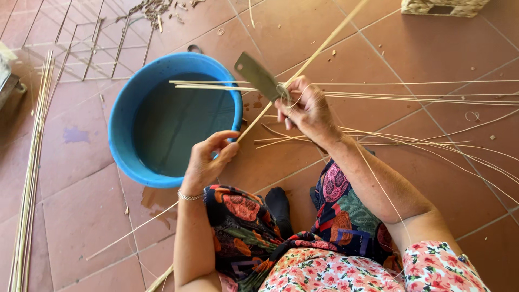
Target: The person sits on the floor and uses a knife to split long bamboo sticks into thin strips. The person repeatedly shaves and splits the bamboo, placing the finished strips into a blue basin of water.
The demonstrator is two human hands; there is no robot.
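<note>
My left hand (208,161) pinches the near end of a long pale cane strip (319,48) that runs up and to the right across the view. My right hand (305,111) grips a flat-bladed knife (258,75), its blade pointing up and left, pressed against the same strip. Thin shavings curl around my right fingers. Both hands hover just right of a blue water basin (124,108).
Several thin split strips (411,92) lie across the basin rim and the terracotta tile floor on the right. A bundle of long canes (30,178) lies at the left. A wire rack (81,38) and a woven basket (443,6) are at the top.
</note>
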